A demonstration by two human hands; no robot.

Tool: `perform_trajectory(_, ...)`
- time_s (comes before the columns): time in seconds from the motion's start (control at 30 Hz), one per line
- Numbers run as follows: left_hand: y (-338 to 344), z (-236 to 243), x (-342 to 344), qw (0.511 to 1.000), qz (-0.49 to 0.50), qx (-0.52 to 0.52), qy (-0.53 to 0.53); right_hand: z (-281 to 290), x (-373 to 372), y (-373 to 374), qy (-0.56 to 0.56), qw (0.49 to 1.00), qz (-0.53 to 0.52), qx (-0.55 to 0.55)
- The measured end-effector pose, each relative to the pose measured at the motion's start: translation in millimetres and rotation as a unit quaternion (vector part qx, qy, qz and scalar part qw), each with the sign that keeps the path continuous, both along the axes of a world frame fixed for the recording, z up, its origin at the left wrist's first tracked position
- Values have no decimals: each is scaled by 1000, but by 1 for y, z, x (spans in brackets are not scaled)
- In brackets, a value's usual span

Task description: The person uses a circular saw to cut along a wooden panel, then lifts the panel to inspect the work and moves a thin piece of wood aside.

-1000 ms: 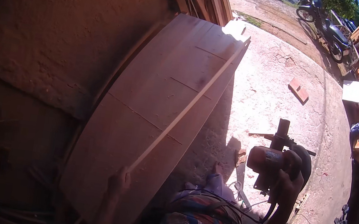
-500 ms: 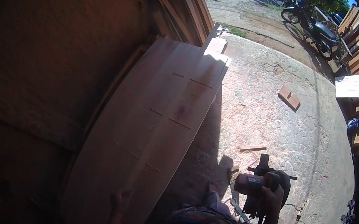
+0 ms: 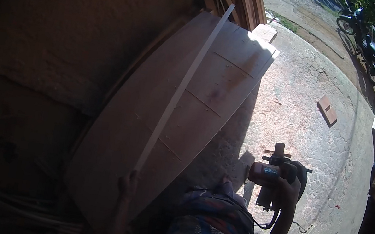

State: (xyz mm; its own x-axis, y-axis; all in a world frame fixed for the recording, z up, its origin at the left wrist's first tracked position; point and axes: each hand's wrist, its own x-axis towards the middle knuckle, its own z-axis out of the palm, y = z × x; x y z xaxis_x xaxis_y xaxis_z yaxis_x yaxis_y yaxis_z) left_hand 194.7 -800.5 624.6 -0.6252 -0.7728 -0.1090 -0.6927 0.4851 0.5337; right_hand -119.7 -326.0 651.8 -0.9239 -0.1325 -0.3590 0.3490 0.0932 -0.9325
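My left hand is closed round the near end of a long, thin wooden strip. This strip runs lengthwise over a wide wooden panel, its far tip reaching past the panel's far edge; whether it rests flat on the wood I cannot tell. Several short dark lines cross the panel's face. At the right, my right hand grips the handle of a circular saw, held up over the floor beside the panel, with its base plate showing. The blade is hidden.
A notched wooden block lies on the sawdust-strewn concrete floor. The saw's cord leads down toward a power strip. Timber boards lean at the far end, and a motorcycle stands outside at the far right.
The wooden strip now shows clearly along the panel, where before mainly its far end stood out. My view has shifted, moving the panel's far end rightward; the saw stays in my right hand.
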Motion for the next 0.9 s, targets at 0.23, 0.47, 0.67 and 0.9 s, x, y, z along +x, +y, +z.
perform_trajectory(0.23,-1,6,5,999,11,-14,-32,-2,-10,-8,-26,999,33,21)
perform_trajectory(0.47,-21,2,24,997,66,-17,-25,13,4,-38,-23,998,44,-40)
perform_trajectory(0.67,-59,11,39,993,52,-109,-1,8,32,-47,-45,991,35,-121)
perform_trajectory(0.9,-114,24,70,973,75,-217,-8,26,49,-75,-67,988,30,-133)
